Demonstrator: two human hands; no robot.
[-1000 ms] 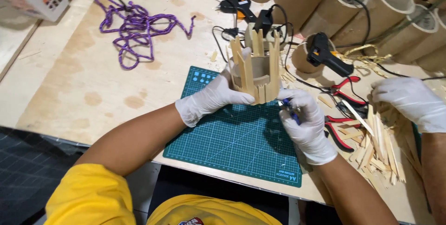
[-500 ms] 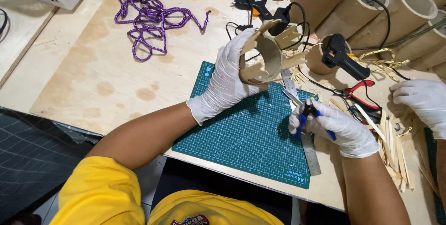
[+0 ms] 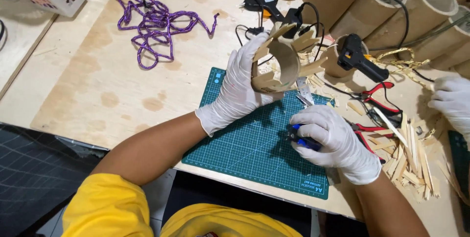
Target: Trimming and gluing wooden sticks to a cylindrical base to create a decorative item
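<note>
Close head view, down onto workbench (image 3: 98, 85)

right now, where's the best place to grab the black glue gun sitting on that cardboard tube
Probably by its angled handle, coming from above right. The black glue gun lies across the short cardboard tube with the handle jutting free toward the red pliers; the nozzle end, likely hot, points away.

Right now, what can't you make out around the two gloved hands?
Head view only:
- Blue-handled tool: working end hidden under the right hand.
- Cardboard ring: near side covered by the left hand.
- Co-worker's gloved hand: cut off by the right edge.
- Cutting mat: print too small.
</note>
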